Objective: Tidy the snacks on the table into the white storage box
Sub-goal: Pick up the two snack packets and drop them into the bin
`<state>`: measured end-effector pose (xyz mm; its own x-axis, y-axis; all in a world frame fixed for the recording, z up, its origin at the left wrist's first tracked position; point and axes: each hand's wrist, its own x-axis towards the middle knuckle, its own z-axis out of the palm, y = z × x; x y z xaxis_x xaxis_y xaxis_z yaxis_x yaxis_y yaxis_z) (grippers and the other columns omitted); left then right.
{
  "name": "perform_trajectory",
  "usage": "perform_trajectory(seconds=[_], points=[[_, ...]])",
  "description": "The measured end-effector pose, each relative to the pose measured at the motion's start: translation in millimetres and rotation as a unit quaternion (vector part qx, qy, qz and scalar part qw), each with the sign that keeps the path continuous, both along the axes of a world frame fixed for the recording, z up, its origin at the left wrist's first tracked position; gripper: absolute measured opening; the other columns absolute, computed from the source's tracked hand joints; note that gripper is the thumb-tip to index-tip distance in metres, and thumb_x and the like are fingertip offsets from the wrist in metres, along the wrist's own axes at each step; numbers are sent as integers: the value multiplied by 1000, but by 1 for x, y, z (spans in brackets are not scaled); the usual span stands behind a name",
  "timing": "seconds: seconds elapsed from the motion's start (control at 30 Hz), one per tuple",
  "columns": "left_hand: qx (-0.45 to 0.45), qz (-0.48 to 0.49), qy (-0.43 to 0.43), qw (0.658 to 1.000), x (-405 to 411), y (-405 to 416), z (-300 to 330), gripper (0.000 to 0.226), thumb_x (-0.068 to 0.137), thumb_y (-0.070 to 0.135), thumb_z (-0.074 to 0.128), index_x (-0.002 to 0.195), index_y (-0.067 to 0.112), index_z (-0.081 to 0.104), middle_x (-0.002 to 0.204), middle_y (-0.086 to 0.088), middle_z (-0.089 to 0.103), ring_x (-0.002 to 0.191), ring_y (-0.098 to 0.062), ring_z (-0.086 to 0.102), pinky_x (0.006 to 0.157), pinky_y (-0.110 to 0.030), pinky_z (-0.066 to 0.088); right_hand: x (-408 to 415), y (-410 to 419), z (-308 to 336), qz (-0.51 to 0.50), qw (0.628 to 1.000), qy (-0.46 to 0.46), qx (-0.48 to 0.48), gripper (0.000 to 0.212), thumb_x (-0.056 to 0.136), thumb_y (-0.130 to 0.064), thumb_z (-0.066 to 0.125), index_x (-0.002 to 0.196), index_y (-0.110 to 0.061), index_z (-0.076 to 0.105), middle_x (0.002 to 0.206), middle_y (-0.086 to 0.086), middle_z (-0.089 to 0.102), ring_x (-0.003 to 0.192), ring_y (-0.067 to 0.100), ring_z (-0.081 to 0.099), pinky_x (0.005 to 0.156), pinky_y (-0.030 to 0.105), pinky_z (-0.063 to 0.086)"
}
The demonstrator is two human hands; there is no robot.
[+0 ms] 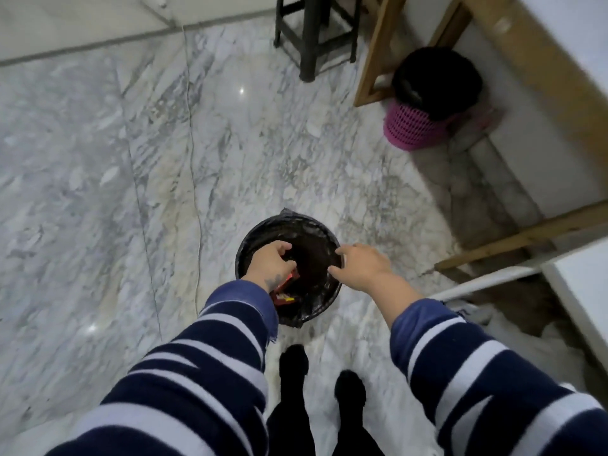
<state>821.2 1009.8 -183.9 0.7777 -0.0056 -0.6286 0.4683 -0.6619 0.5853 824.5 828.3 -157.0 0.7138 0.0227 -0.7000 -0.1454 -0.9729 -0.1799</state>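
Observation:
I stand over a round black bin (320,302) lined with a black bag, on a marble floor. My left hand (271,263) hangs over the bin's left side with its fingers curled downward. A red snack wrapper (291,278) shows just under its thumb, and whether the hand grips it is unclear. A second red and yellow wrapper (283,298) lies lower inside the bin. My right hand (360,264) hovers at the bin's right rim, fingers loosely spread and holding nothing. No white storage box is in view.
A pink mesh basket (413,133) with a black liner stands at the back right beside a wooden table leg (378,51). A black stool (312,34) is at the back. A white tabletop edge (579,291) juts in on the right. A thin cable (192,153) runs across the floor.

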Motion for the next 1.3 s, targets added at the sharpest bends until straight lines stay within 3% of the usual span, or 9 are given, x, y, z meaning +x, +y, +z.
perform_trajectory(seconds=[0.07, 0.17, 0.27, 0.53, 0.87, 1.13, 1.3], points=[[-3, -58, -9, 998, 9, -17, 31, 44, 90, 14, 61, 133, 13, 51, 134, -6, 53, 108, -15, 54, 81, -17, 40, -6, -16, 28, -23, 1000, -16, -8, 56, 90, -53, 49, 140, -29, 43, 143, 5, 46, 132, 29, 41, 107, 44, 37], [10, -172, -25, 985, 24, -51, 76, 46, 89, 17, 62, 134, 12, 50, 133, -8, 55, 120, -23, 53, 97, -26, 40, -20, -49, 75, -84, 996, -38, -6, 60, 89, -55, 49, 141, -27, 42, 145, 3, 46, 133, 26, 43, 107, 42, 39], [9, -260, -52, 964, 33, -100, 123, 48, 89, 17, 63, 134, 12, 49, 134, -11, 53, 119, -25, 54, 94, -29, 43, -41, -91, 120, -139, 988, -70, -12, 58, 91, -49, 50, 143, -26, 40, 146, 3, 45, 131, 24, 46, 104, 35, 41], [9, -467, -158, 870, -21, -266, 218, 46, 88, 21, 64, 133, 17, 51, 132, -5, 56, 117, -21, 56, 89, -24, 44, -166, -215, 214, -308, 940, -141, -25, 54, 91, -44, 52, 141, -23, 43, 145, 2, 46, 132, 21, 46, 108, 34, 38], [-55, -643, -189, 740, -256, -439, 273, 41, 90, 22, 60, 130, 19, 52, 130, -3, 56, 117, -21, 54, 99, -28, 43, -446, -316, 273, -499, 847, -162, -90, 55, 93, -42, 48, 144, -22, 41, 149, 1, 41, 134, 22, 42, 106, 32, 36], [-102, -740, -162, 645, -467, -527, 288, 40, 93, 20, 56, 133, 14, 50, 129, -5, 58, 116, -21, 56, 94, -26, 43, -664, -352, 290, -614, 764, -157, -118, 54, 94, -44, 49, 142, -23, 42, 146, 3, 45, 132, 22, 45, 107, 35, 38], [-126, -769, -152, 608, -560, -582, 301, 41, 91, 23, 60, 131, 16, 52, 126, -5, 59, 113, -21, 57, 89, -24, 44, -756, -381, 298, -671, 714, -151, -128, 55, 93, -44, 50, 143, -23, 41, 149, 2, 41, 135, 21, 41, 111, 33, 34]])
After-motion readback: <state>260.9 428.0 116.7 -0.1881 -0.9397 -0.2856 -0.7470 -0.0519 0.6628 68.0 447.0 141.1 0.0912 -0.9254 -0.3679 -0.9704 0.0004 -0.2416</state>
